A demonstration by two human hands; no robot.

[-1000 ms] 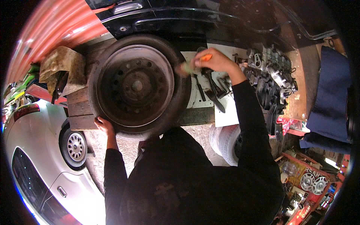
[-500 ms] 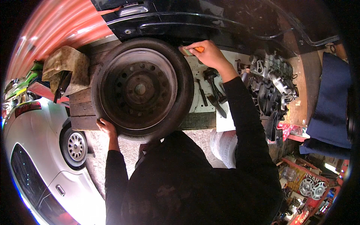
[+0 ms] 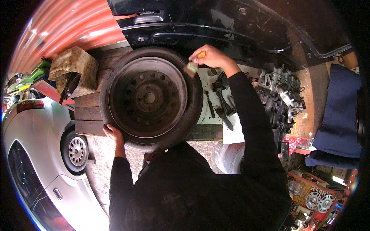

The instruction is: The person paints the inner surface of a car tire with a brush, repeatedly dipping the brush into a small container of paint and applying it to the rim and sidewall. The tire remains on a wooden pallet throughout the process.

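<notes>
A dusty car wheel [image 3: 148, 101] with a black tyre lies on the wooden bench, its rim facing up. My left hand [image 3: 114, 134] grips the tyre's lower left edge. At the far right side of the tyre, my right hand [image 3: 213, 57] is closed round the orange handle of a paintbrush [image 3: 191, 68]. The bristles are over the tyre's sidewall and blurred by motion; whether they touch the rubber I cannot tell.
Dark tools [image 3: 222, 94] lie on a white board right of the wheel, with an engine block [image 3: 278, 88] beyond them. A stained cardboard box [image 3: 75, 69] sits at the bench's left. A black car panel [image 3: 216, 29] borders the far side; a silver car [image 3: 46, 154] stands left.
My right hand has brought the brush from beside the tyre nearer to me and onto the area above the sidewall. My left hand keeps its hold. The whole view has shifted slightly.
</notes>
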